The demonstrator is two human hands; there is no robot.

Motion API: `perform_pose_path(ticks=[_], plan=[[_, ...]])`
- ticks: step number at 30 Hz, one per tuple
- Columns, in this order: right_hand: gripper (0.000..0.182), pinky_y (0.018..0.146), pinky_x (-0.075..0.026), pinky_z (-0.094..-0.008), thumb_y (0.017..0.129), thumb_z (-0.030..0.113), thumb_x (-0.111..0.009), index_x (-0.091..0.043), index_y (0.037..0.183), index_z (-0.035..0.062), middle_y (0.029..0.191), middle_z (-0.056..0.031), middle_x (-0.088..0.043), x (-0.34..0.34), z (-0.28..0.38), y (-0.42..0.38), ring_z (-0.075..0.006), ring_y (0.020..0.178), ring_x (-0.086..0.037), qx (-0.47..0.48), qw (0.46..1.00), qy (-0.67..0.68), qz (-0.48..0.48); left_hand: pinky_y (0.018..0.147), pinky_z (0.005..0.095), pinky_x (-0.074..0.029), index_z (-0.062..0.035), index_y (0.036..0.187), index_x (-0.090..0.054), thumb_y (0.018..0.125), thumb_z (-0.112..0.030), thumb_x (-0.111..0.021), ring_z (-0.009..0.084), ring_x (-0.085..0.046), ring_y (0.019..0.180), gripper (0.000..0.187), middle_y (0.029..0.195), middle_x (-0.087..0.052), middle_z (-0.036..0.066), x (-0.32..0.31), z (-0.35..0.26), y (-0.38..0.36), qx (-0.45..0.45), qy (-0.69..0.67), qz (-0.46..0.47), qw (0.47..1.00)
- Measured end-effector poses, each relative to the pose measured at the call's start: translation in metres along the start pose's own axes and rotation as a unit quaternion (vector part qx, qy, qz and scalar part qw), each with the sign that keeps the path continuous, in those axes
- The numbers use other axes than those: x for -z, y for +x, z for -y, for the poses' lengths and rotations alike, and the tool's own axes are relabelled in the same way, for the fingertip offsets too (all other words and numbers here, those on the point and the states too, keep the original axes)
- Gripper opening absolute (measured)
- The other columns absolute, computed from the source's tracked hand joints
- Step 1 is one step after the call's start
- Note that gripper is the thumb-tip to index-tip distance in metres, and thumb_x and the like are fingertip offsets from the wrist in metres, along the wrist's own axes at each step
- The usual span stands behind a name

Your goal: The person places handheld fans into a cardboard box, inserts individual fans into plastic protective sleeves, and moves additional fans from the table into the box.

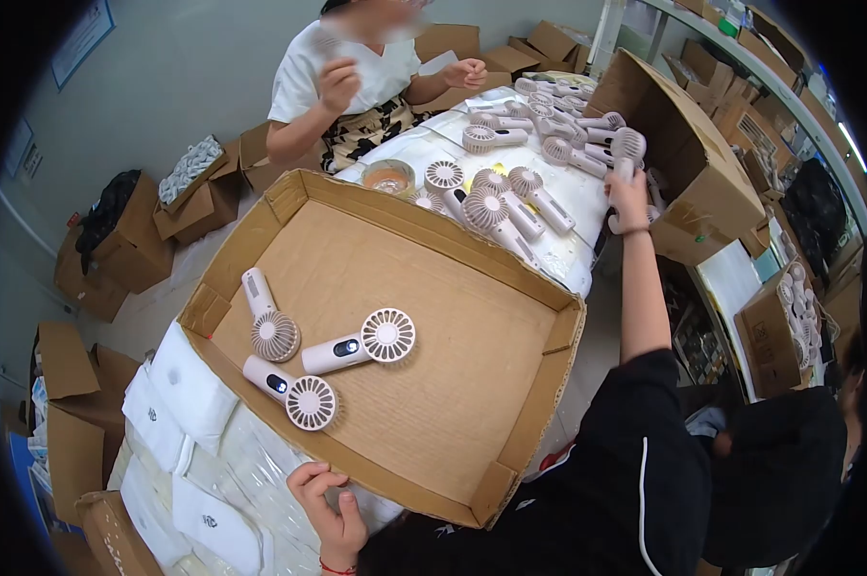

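My right hand (628,199) reaches far forward and is closed around the handle of a pale pink handheld fan (628,146), its round head upward, beside a large open carton (712,178). Close to me, a shallow cardboard tray (510,442) holds three similar fans: one fan (275,334) at the left, another fan (387,335) in the middle, and a third fan (311,402) nearest me. Small displays are lit on the latter two. My left hand (328,509) is at the tray's near edge, fingers loosely bent, thumb apart, nothing visible in it.
Many fans (491,209) lie on the white-covered table beyond the tray, near a clear round bowl (388,177). Across it sits a person (304,82), hands raised. White folded cloth pouches (213,518) lie at left. A fan-filled box (770,331) and shelving stand right; cartons (131,240) stand left.
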State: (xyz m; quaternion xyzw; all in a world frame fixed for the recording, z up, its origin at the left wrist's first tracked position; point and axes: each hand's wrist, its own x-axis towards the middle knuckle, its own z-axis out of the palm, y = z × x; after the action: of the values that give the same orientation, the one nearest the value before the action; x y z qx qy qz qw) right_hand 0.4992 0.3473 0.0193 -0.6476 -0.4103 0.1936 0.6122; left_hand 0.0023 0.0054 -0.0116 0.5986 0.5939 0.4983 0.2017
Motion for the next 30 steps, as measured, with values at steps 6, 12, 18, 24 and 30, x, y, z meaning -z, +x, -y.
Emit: perform_pose_path(ticks=[6,12,18,24,30], plan=[[0.055,0.047,-0.04,-0.0185,0.083,0.033,-0.063,-0.042,0.122,-0.0001,0.082,-0.0088,-0.057,0.084,-0.003,-0.167,-0.0114,0.06,-0.053,0.102,0.896,0.315,0.294,0.087,0.0373,-0.035,-0.0034,0.097,-0.05,0.088,-0.028,-0.051,0.0266,-0.041,0.098,0.026,0.104,-0.041,0.015,0.002,0.001,0.001,-0.016,0.007,0.012,1.0],[0.043,0.041,-0.037,-0.02,0.091,0.041,-0.051,-0.051,0.105,0.0001,0.07,-0.0078,-0.056,0.075,-0.096,-0.23,-0.0111,0.046,-0.048,-0.19,0.82,0.429,0.329,0.078,0.0306,-0.039,-0.0029,0.101,-0.047,0.091,-0.024,-0.045,0.0183,-0.042,0.09,0.024,0.112,-0.035,0.013,0.0,-0.001,0.006,-0.091,0.069,0.018,0.993],[0.038,0.036,-0.032,-0.0184,0.093,0.037,-0.049,-0.055,0.098,-0.0006,0.066,-0.0061,-0.056,0.069,-0.073,-0.214,-0.0088,0.042,-0.045,-0.218,0.866,0.324,0.311,0.077,0.0301,-0.039,-0.0025,0.102,-0.046,0.09,-0.022,-0.046,0.0178,-0.042,0.088,0.023,0.113,-0.034,0.013,-0.002,0.008,0.007,-0.074,0.039,0.013,0.996],[0.036,0.033,-0.026,-0.0187,0.092,0.038,-0.049,-0.054,0.099,0.0035,0.056,-0.004,-0.052,0.068,-0.012,-0.185,-0.0061,0.036,-0.035,-0.166,0.9,0.155,0.372,0.073,0.0286,-0.04,-0.002,0.102,-0.046,0.091,-0.019,-0.044,0.0161,-0.043,0.087,0.021,0.113,-0.034,0.013,0.003,0.005,-0.002,-0.056,0.009,0.029,0.998],[0.033,0.038,-0.029,-0.0191,0.094,0.037,-0.045,-0.05,0.104,0.0057,0.067,-0.0061,-0.054,-0.009,0.031,-0.103,-0.0054,0.042,-0.041,-0.129,0.921,0.123,0.346,0.08,0.0321,-0.039,-0.0019,0.102,-0.047,0.09,-0.019,-0.045,0.0198,-0.044,0.091,0.021,0.113,-0.037,0.014,-0.002,-0.007,0.002,-0.027,-0.02,0.02,0.999]])
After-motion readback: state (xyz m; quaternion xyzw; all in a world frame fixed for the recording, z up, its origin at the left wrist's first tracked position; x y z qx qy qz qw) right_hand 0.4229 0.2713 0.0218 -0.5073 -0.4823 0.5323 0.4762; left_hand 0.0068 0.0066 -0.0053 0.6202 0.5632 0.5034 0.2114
